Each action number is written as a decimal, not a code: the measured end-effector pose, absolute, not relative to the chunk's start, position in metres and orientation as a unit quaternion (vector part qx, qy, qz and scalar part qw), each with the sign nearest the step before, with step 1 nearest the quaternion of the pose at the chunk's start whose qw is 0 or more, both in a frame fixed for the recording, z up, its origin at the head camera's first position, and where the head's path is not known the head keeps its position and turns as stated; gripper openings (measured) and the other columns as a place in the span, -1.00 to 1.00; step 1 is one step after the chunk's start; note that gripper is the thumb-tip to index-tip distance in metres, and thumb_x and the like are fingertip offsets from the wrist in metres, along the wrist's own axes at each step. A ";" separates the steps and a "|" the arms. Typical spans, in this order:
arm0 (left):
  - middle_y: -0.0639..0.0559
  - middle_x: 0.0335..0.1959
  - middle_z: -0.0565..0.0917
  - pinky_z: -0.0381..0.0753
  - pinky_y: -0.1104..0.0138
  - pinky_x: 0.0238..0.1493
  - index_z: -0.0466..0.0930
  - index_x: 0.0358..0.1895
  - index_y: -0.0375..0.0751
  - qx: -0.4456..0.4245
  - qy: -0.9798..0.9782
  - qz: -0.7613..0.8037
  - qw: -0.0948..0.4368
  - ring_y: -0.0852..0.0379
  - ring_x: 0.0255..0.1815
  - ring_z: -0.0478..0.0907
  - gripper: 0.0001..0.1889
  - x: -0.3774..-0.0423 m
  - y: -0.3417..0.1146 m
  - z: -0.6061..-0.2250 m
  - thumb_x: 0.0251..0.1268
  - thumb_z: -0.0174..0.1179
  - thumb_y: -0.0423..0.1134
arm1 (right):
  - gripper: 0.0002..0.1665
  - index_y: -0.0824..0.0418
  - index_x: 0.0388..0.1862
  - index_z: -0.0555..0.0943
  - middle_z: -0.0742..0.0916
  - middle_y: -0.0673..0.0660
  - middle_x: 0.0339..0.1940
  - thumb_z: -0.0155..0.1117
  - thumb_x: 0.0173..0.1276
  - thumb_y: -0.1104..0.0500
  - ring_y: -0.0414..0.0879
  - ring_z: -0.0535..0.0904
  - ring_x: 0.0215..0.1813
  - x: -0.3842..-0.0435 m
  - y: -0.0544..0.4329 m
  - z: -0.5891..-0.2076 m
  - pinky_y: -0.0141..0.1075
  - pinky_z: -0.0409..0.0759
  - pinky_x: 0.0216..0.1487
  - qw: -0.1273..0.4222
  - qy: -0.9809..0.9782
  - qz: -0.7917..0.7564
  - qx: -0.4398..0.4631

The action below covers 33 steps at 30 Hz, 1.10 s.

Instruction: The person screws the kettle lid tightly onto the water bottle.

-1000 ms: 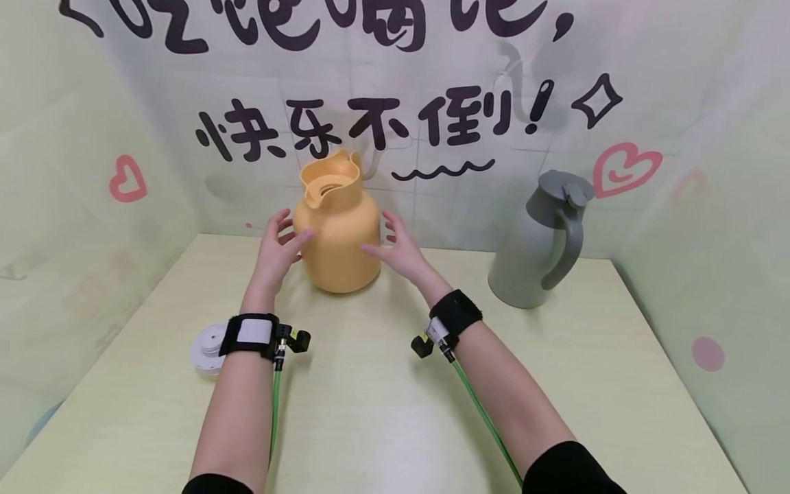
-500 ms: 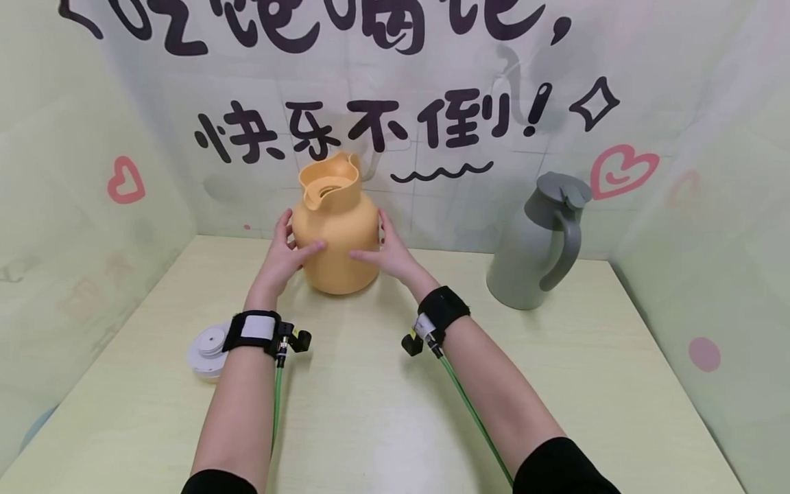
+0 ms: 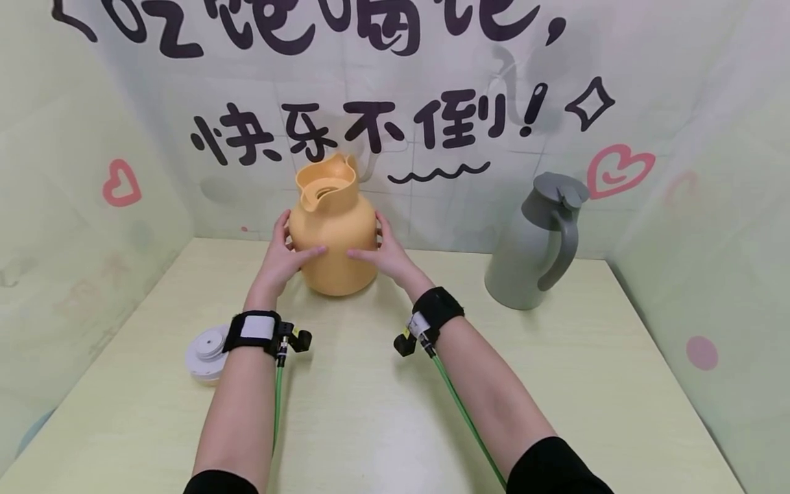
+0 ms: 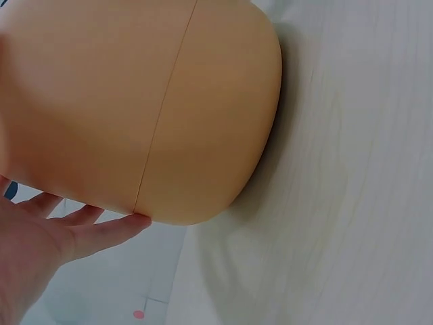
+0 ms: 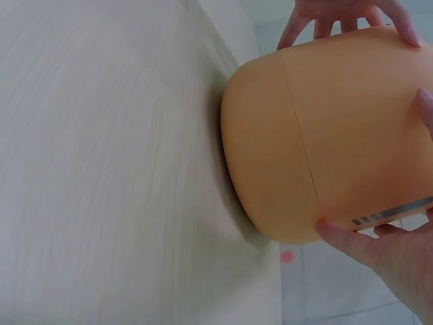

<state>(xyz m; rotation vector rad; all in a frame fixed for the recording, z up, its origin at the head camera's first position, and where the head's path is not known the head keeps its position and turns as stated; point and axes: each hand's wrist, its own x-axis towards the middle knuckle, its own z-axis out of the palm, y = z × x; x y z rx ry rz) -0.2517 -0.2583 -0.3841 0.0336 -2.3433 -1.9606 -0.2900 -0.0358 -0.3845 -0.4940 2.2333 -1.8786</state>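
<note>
An orange-yellow vacuum jug (image 3: 334, 230) stands upright at the back of the table, its spouted neck open and the round inner mouth showing. My left hand (image 3: 279, 263) grips its left side, thumb across the front and fingers round the side. From the right, my right hand (image 3: 390, 256) holds it the same way, the two thumbs pointing at each other. In the right wrist view, both hands lie against the jug body (image 5: 325, 135), and a dark printed mark shows near the right fingers. The left wrist view has the jug's base (image 4: 223, 122) right at the tabletop.
A grey vacuum jug (image 3: 521, 257) with a lid and handle stands at the back right. Beside my left wrist lies a white round stepped disc (image 3: 206, 353), partly hidden by the forearm. A printed cloth wall (image 3: 444, 213) rises behind the table (image 3: 370, 412).
Both hands have closed in from around the orange-yellow jug to a hold on its sides, thumbs now on its front. The right forearm has shifted left. The jug stays in its place.
</note>
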 end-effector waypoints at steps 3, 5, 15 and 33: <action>-0.09 0.50 -0.05 0.32 -0.06 0.20 -0.29 0.53 0.22 0.012 -0.766 -0.642 0.047 -0.16 0.38 0.12 0.16 -0.253 -0.258 -0.384 0.02 0.47 -0.12 | 0.24 0.05 0.56 -0.14 0.23 0.25 0.44 0.50 0.11 0.17 0.15 0.21 0.39 -0.290 -0.036 -0.384 -0.10 0.29 0.29 0.090 0.746 -0.640 -0.160; -0.10 0.49 -0.04 0.33 -0.06 0.18 -0.28 0.53 0.19 0.010 -0.766 -0.641 0.047 -0.16 0.38 0.13 0.16 -0.253 -0.258 -0.385 0.02 0.47 -0.13 | 0.23 0.05 0.55 -0.12 0.23 0.25 0.43 0.50 0.11 0.19 0.15 0.22 0.38 -0.289 -0.036 -0.385 -0.10 0.31 0.29 0.089 0.744 -0.644 -0.157; -0.12 0.47 -0.02 0.37 -0.06 0.13 -0.25 0.52 0.21 0.001 -0.768 -0.638 0.046 -0.15 0.35 0.17 0.13 -0.253 -0.253 -0.385 0.04 0.46 -0.18 | 0.22 0.03 0.54 -0.10 0.24 0.27 0.42 0.51 0.10 0.22 0.17 0.25 0.36 -0.286 -0.032 -0.385 -0.09 0.33 0.27 0.086 0.733 -0.658 -0.152; -0.16 0.46 -0.06 0.32 -0.06 0.20 -0.23 0.49 0.11 -0.019 -0.786 -0.617 0.019 -0.19 0.38 0.12 0.12 -0.256 -0.242 -0.374 0.00 0.48 -0.20 | 0.27 -0.09 0.52 -0.07 0.28 0.20 0.37 0.56 0.00 0.28 0.14 0.36 0.28 -0.281 -0.017 -0.383 -0.05 0.52 0.02 0.108 0.718 -0.682 -0.089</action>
